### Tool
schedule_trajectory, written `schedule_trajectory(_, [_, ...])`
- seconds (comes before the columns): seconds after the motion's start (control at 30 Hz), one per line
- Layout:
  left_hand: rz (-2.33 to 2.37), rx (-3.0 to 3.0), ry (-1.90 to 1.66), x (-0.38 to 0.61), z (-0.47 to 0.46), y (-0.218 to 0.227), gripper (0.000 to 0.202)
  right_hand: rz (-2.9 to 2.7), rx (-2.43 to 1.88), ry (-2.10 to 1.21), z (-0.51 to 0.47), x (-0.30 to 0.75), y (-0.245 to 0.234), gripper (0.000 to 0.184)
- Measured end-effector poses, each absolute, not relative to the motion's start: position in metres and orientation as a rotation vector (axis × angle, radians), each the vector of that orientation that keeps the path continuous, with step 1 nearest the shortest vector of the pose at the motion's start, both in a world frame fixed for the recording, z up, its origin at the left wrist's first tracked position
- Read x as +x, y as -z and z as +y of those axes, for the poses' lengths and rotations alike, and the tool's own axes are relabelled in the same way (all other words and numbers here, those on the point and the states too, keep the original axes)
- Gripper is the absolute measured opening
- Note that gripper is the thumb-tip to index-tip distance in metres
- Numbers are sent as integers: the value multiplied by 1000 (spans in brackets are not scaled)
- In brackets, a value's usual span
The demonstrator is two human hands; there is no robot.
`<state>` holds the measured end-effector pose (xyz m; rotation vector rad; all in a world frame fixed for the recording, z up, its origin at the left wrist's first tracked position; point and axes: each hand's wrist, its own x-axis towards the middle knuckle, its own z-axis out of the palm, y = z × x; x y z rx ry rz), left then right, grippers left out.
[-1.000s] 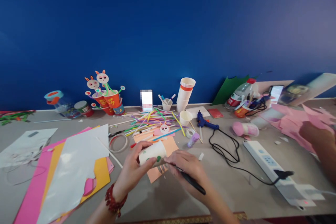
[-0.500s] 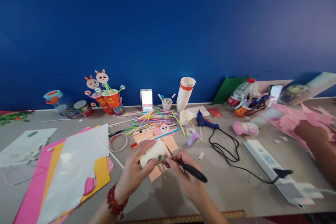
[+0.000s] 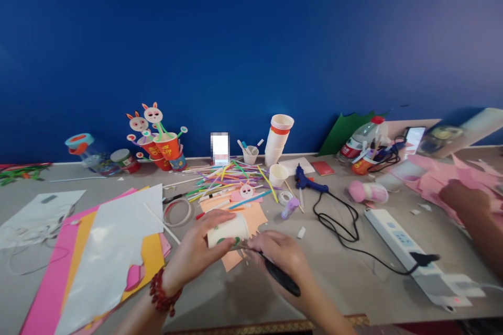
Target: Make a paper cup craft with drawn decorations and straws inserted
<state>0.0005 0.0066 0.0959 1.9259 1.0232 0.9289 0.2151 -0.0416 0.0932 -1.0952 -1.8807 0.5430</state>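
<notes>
My left hand (image 3: pixel 200 251) is closed around a white paper cup (image 3: pixel 232 228) with green spots, tilted on its side above the table. A red bead bracelet circles that wrist. My right hand (image 3: pixel 277 251) grips a pair of black-handled scissors (image 3: pixel 283 276), whose blades point left and meet the cup's lower side near my left thumb. The blade tips are partly hidden by my fingers. Under the cup lies cut orange paper (image 3: pixel 251 214), and a small white rabbit face (image 3: pixel 247 190) rests just behind it.
Colourful straws (image 3: pixel 223 180), a cup stack (image 3: pixel 278 138) and a glue gun (image 3: pixel 309 182) lie beyond my hands. Paper sheets (image 3: pixel 106 251) cover the left; a power strip (image 3: pixel 408 251) stands right. Another person's hand (image 3: pixel 466 199) touches pink paper (image 3: pixel 424 172) at far right.
The cup has tipped closer to horizontal and moved slightly left and down. The scissors have turned, their handle dropping down and left, with the blades now lying along the cup's underside.
</notes>
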Motion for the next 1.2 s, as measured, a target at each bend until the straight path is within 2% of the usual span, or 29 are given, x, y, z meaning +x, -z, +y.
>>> schedule_trajectory(0.3, [1009,2011,-770,-3,12,-99,39,-2433,-913,-232,-39,219,-103,22])
schedule_trajectory(0.43, [1000,2030,-645,-4,16,-106,38,-2498,-880,-100,-39,220,-97,16])
schedule_trajectory(0.6, [1027,2055,-664,-3,16,-109,38,-2158,-983,-326,-43,222,-83,14])
schedule_trajectory(0.77, [993,2072,-770,1,11,-104,40,-1604,-1180,-896,-54,211,-91,20])
schedule_trajectory(0.9, [958,2094,-816,2,8,-103,41,-1162,-1125,-1219,-56,201,-88,26])
schedule_trajectory(1.0, [983,2064,-813,1,7,-106,40,-1213,-1098,-1198,-56,203,-85,26])
schedule_trajectory(1.2, [907,2047,-536,-1,17,-119,32,-2038,-941,-777,-51,223,-98,12])
